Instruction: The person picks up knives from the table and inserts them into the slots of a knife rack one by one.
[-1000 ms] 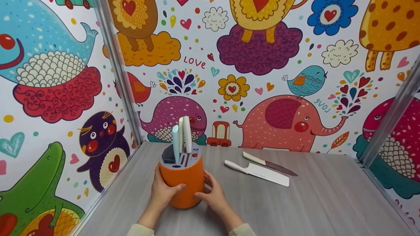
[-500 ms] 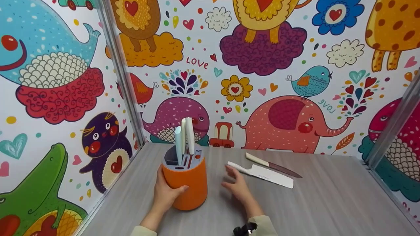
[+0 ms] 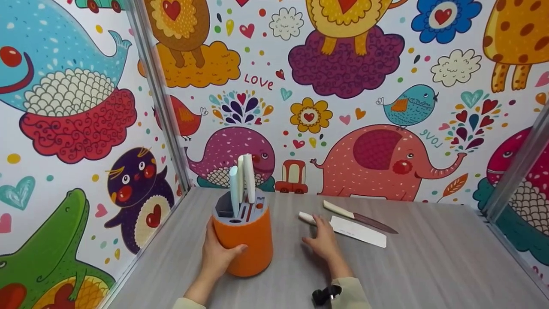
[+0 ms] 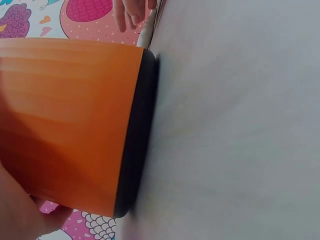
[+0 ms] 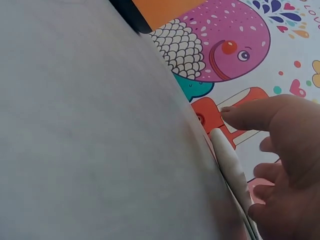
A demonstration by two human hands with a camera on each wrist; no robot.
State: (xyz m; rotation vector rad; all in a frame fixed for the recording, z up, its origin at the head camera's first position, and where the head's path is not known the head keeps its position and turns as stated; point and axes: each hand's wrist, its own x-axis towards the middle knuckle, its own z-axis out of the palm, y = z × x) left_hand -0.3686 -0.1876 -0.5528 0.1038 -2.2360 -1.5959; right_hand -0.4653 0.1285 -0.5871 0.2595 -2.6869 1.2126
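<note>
An orange knife block (image 3: pixel 251 249) with a grey top stands upright on the table. Light-coloured handles, among them a pale blue one (image 3: pixel 234 189) and a white one (image 3: pixel 249 180), rise from its slots. My left hand (image 3: pixel 215 253) grips the block's left side, thumb across the front; the left wrist view shows the block (image 4: pixel 70 115) close up. Over the white handle of a cleaver (image 3: pixel 359 232) hovers my right hand (image 3: pixel 324 241), fingers spread. In the right wrist view, that handle (image 5: pixel 230 160) lies beside the fingers, seemingly ungripped.
Behind the cleaver lies a knife (image 3: pixel 375 223) with a brown blade and a cream handle, nearly parallel to it. Patterned walls (image 3: pixel 283 141) bound the grey table (image 3: pixel 411 274) at the back and sides. The right wrist carries a black strap (image 3: pixel 327 295).
My right hand has left the block's right side and moved right to the cleaver's handle. The left hand keeps its hold on the block.
</note>
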